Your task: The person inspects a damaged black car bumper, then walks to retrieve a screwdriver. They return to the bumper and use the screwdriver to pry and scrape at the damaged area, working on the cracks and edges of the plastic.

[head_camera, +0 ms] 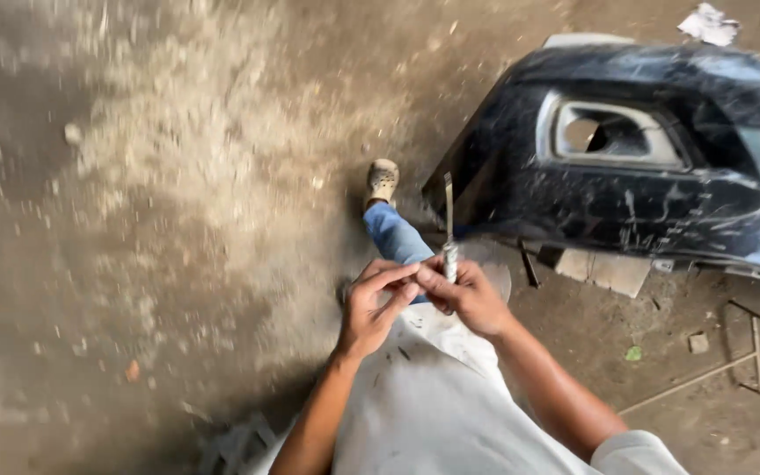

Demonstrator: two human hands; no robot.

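The right hand [468, 299] pinches a thin, stiff metal blade tool [449, 230] at its pale handle (light, likely sharp-edged). Left hand [371, 308] fingers [398, 280] press together against the handle's base.

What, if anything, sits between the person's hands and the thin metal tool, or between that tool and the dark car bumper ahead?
Nothing visible. The right hand already grips the thin metal tool by its handle, blade upright, and the left hand meets it at the fingertips. Between the tool and the dark bumper lies only open air over bare concrete floor; the person's shoe is off to the left.
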